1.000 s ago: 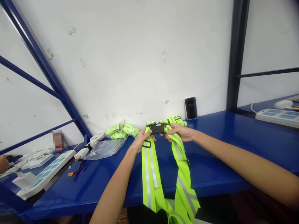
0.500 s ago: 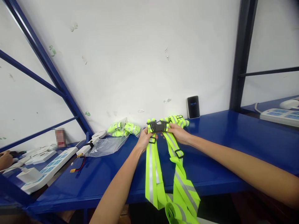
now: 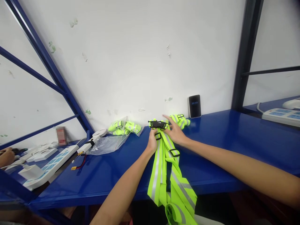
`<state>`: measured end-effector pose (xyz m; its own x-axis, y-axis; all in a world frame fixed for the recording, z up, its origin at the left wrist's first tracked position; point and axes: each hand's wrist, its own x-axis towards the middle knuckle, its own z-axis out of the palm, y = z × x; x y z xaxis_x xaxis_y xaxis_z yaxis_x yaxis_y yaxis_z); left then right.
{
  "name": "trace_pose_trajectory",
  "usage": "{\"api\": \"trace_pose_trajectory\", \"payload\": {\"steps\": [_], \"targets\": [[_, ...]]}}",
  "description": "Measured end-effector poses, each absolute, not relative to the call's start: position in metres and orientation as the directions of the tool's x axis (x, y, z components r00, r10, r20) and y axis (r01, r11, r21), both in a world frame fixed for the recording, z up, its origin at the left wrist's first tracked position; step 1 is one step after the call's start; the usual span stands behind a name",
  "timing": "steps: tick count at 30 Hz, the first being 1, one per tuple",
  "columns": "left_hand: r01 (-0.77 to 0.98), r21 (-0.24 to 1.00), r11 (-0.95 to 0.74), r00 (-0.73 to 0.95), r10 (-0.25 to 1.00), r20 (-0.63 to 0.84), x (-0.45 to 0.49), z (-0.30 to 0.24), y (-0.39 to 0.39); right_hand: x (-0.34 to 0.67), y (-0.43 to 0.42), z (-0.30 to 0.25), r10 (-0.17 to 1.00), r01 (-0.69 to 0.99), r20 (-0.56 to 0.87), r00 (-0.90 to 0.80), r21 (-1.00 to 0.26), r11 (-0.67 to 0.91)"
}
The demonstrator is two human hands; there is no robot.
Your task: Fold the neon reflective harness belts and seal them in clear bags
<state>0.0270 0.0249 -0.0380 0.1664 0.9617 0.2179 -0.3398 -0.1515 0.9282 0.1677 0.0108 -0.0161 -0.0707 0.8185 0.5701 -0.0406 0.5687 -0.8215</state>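
Observation:
A fluorescent yellow-green reflective strap vest (image 3: 156, 175) with silver stripes hangs from my hands over the table's front edge, its lower end in a loose coil. Its black buckle (image 3: 158, 124) is fastened and tilted, so that I see it nearly edge-on. My left hand (image 3: 152, 143) is closed on the strap just below the buckle's left end. On the other side, my right hand (image 3: 176, 132) has its thumb against the strap and its index finger raised off the buckle. The remaining right fingers are partly hidden by the strap.
Behind lie another folded reflective strap (image 3: 181, 121) and bagged ones (image 3: 124, 127). A clear plastic bag (image 3: 107, 145), a small fan (image 3: 99, 134) and a wired white pack (image 3: 85, 147) lie left. A phone-like display (image 3: 194, 106) leans on the wall. Another person's hand (image 3: 6, 157) shows far left.
My hands have come closer together, the left moving right. The buckle has tipped from facing me to nearly edge-on. My right index finger has lifted, and the hanging straps have drawn together.

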Motion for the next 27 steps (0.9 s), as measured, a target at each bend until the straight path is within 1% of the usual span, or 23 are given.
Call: {"api": "trace_pose_trajectory", "payload": {"steps": [3, 5, 8, 10, 12, 13, 16, 17, 19, 21, 24, 27], "targets": [[-0.429, 0.892, -0.140, 0.155, 0.962, 0.226, 0.030, -0.034, 0.024, 0.170, 0.014, -0.014, 0.780, -0.041, 0.623, -0.067, -0.782, 0.621], [-0.433, 0.898, -0.072, 0.191, 0.967, 0.170, 0.031, -0.032, 0.022, 0.171, 0.017, -0.014, 0.792, -0.058, 0.608, -0.058, -0.794, 0.605], [-0.417, 0.909, 0.020, 0.194, 0.979, 0.067, 0.029, -0.031, 0.020, 0.173, 0.018, -0.016, 0.845, -0.117, 0.524, -0.106, -0.851, 0.512], [-0.417, 0.908, 0.040, 0.194, 0.980, 0.046, 0.027, -0.030, 0.017, 0.174, 0.018, -0.018, 0.883, -0.201, 0.440, -0.164, -0.891, 0.407], [-0.419, 0.908, 0.021, 0.227, 0.971, 0.082, 0.025, -0.028, 0.014, 0.175, 0.017, -0.019, 0.907, -0.269, 0.376, -0.191, -0.908, 0.320], [-0.417, 0.909, 0.001, 0.245, 0.963, 0.111, 0.024, -0.027, 0.013, 0.175, 0.016, -0.019, 0.915, -0.288, 0.363, -0.173, -0.907, 0.306], [-0.402, 0.914, -0.064, 0.258, 0.949, 0.180, 0.023, -0.025, 0.012, 0.174, 0.015, -0.019, 0.941, -0.307, 0.337, -0.034, -0.899, 0.311], [-0.397, 0.914, -0.083, 0.244, 0.951, 0.192, 0.022, -0.025, 0.013, 0.173, 0.014, -0.020, 0.954, -0.319, 0.301, 0.002, -0.904, 0.285], [-0.396, 0.912, -0.108, 0.209, 0.956, 0.204, 0.021, -0.024, 0.014, 0.171, 0.015, -0.022, 0.983, -0.357, 0.186, 0.008, -0.917, 0.176], [-0.400, 0.909, -0.118, 0.190, 0.959, 0.209, 0.019, -0.024, 0.015, 0.168, 0.015, -0.025, 0.992, -0.393, 0.121, -0.047, -0.915, 0.093], [-0.401, 0.908, -0.119, 0.192, 0.959, 0.210, 0.015, -0.024, 0.018, 0.166, 0.011, -0.023, 0.981, -0.431, 0.118, -0.151, -0.901, 0.042], [-0.381, 0.912, -0.152, 0.161, 0.960, 0.227, 0.013, -0.026, 0.022, 0.169, 0.002, -0.013, 0.952, -0.483, 0.092, -0.291, -0.873, -0.063]]}}
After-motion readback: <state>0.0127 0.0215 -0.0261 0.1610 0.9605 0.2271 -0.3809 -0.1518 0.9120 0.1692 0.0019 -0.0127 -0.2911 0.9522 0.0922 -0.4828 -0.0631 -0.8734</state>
